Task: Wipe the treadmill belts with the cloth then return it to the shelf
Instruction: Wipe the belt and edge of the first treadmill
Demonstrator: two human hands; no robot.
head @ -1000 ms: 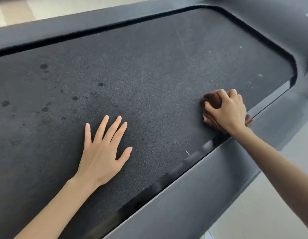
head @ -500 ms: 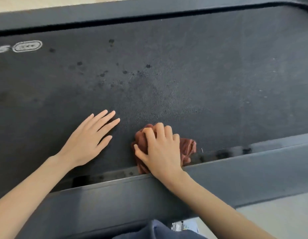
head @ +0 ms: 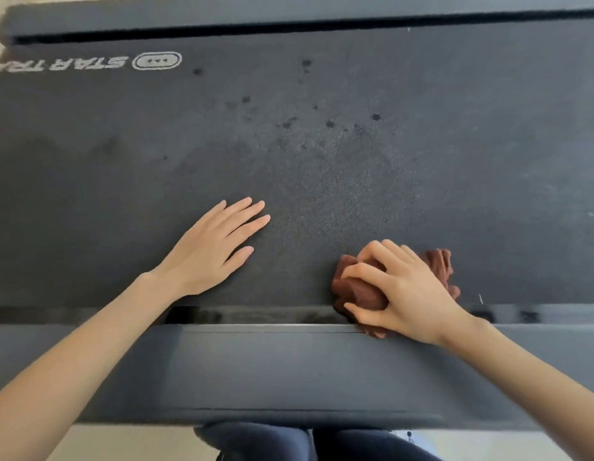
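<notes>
Noted pale beige floor (head: pixel 122 444) along the bottom edge, from 7 o'clock through to 5 o'clock, smooth and matt. Found the same floor as a thin sliver at 10 o'clock, at the far left edge. Logged a lighter, greyer tone toward 5 o'clock. Recorded a small pale patch (head: pixel 409 437) there, too blurred to identify. Judged lighting soft and even, with faint, diffuse shadows.

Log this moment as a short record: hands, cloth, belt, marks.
left hand: flat on the belt, fingers straight, holding nothing
right hand: grips the bunched cloth at the belt's near edge
cloth: brown, crumpled, lower edge reaching the side rail
belt: dark, textured, white lettering at far left
marks: dark spots on the far half, apart from the cloth
</notes>
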